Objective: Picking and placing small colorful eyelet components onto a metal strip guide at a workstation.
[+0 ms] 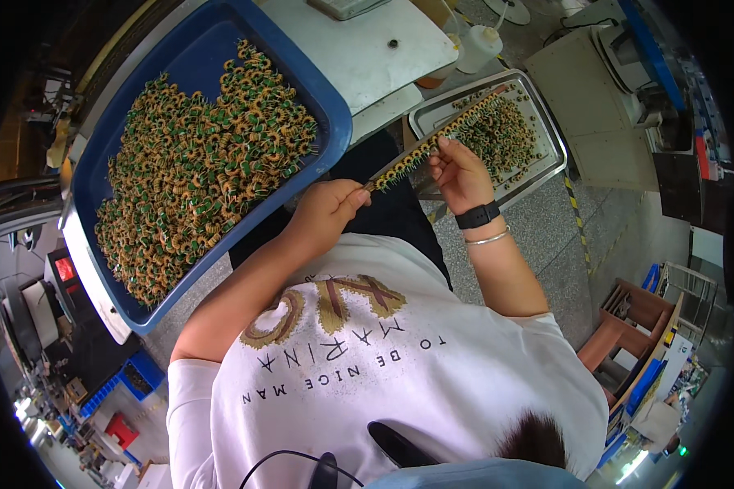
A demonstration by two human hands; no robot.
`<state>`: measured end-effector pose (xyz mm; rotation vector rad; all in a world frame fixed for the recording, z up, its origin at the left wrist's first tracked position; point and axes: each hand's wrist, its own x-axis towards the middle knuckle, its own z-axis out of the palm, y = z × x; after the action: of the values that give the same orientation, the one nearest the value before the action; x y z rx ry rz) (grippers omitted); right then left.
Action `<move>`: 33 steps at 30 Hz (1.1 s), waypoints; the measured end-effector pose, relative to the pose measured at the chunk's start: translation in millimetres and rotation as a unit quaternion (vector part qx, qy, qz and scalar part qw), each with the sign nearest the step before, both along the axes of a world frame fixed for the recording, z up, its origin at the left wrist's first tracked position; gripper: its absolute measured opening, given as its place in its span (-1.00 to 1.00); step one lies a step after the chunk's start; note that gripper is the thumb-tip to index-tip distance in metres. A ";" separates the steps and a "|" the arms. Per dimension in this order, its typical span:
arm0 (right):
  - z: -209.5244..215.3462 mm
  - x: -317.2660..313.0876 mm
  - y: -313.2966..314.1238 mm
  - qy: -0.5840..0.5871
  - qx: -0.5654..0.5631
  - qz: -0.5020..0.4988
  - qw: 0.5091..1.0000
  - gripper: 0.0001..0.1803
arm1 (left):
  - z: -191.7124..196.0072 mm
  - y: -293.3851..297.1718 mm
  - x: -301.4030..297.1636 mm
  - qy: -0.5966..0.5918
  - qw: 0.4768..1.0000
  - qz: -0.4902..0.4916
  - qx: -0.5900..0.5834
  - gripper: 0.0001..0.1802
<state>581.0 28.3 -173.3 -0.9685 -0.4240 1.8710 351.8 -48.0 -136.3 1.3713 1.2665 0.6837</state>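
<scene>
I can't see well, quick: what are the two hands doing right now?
Left hand: closed, gripping the near end of the long coil-loaded strip.
Right hand: fingers pinching the strip's middle.

Both hands point(400, 191) hold a rod point(432, 140) apparently strung with coils.

Left hand point(328, 210) fisted, fingers curled shut; right hand point(458, 173) raised, fingers pinching.

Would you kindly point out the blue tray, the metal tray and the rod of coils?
blue tray point(208, 49), head view, bare inner floor.
metal tray point(551, 147), head view, right rim.
rod of coils point(432, 145), head view, mid-length.
</scene>
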 end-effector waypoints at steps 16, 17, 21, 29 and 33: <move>-57.9 86.0 37.4 0.013 -0.085 -0.122 0.989 -0.89 | -26.9 26.5 45.8 0.017 0.996 -0.066 0.064 -0.72; -60.7 89.5 39.9 -0.003 -0.099 -0.106 0.989 -0.89 | -25.8 26.6 47.3 0.016 0.996 -0.069 0.055 -0.72; -79.2 106.0 55.2 -0.008 -0.093 -0.175 0.980 -0.86 | -23.0 26.7 48.1 0.018 0.996 -0.067 0.049 -0.72; -87.3 167.2 83.5 -0.163 -0.094 -0.249 0.950 -0.81 | -9.3 14.5 16.7 -0.004 0.994 -0.063 -0.084 -0.73; -84.8 174.0 83.9 -0.275 -0.042 -0.249 0.928 -0.72 | -2.0 12.5 9.9 0.001 0.996 -0.031 -0.078 -0.71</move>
<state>755.0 112.2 -258.1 -1.5068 -0.3781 1.1502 361.7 -35.6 -138.3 1.2774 1.2476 0.5299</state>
